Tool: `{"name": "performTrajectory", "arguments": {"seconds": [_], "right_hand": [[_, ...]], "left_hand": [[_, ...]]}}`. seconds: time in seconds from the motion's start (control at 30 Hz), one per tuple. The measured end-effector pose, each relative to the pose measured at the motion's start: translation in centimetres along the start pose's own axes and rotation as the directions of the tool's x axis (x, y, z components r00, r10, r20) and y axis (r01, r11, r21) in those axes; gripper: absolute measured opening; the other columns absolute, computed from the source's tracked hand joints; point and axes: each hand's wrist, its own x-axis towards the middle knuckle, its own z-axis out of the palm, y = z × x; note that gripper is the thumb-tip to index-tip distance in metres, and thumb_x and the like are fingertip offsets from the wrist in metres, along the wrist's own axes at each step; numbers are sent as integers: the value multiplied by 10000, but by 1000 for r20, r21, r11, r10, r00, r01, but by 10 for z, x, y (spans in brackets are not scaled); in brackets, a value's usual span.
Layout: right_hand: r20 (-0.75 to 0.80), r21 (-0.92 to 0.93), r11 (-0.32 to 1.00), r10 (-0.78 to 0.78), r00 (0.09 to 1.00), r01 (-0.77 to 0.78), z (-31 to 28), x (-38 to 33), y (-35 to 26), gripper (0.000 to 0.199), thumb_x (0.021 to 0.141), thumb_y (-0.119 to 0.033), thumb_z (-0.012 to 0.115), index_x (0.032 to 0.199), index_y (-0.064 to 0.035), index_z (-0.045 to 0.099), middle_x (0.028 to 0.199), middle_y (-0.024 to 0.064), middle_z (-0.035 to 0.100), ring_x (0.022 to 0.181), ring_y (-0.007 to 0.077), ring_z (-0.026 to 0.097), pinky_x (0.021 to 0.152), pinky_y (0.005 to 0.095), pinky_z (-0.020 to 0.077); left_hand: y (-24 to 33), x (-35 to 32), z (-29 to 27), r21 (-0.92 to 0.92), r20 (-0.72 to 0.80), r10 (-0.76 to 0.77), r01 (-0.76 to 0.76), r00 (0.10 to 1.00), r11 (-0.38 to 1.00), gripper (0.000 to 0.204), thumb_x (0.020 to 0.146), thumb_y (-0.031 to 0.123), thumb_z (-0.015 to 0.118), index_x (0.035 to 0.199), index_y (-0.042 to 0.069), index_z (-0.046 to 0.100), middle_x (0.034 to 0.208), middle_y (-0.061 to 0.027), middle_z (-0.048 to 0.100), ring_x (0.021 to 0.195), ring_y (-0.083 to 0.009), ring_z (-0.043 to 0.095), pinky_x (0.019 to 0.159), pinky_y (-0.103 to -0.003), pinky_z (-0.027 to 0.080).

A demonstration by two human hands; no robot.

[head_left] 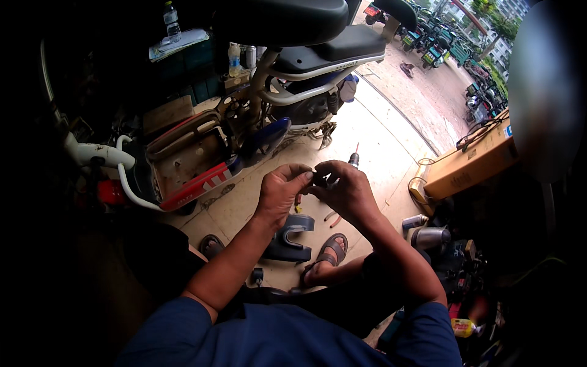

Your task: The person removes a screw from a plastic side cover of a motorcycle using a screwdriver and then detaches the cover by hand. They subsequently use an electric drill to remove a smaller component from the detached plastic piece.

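Head view: electric scooter (pixel 257 116) fills upper left, black seat up top, footboard panel off, red-and-blue side trim facing floor (pixel 373 140). Cardboard box (pixel 471 162) at right. Dark plastic cover (pixel 290 238) lies on floor below hands, beside sandalled foot (pixel 330 251). Left hand (pixel 281 192) and right hand (pixel 345 189) meet mid-frame, fingertips pinched together on small dark part (pixel 319 178), held between both hands above floor. Part too small to tell long axis or heading. Screwdriver (pixel 354 158) on floor just beyond right hand, shaft pointing away.

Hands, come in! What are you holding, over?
Left hand and right hand pinch one small dark part, too small to identify. Grey plastic cover on floor below. Nothing blocking.
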Motion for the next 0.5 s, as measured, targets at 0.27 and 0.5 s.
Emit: {"name": "performTrajectory", "arguments": {"seconds": [0.27,0.5], "right_hand": [[-57,60,998,-4,998,7,11,-2,14,344,830,-79,852,1132,4,712,955,130,726,851,212,751,756,324,604],[-19,-7,1000,20,1000,-20,15,-1,26,365,835,-85,824,1168,19,717,984,174,717,918,278,772,814,343,612]], "left_hand": [[-5,1,-1,104,-32,81,-77,996,992,109,961,71,756,1046,8,727,896,-40,728,730,-92,633,627,-232,507],[-3,4,0,-4,-84,113,-113,990,994,114,972,115,754,1044,34,719,856,-10,697,666,-55,571,530,-188,433]]}}
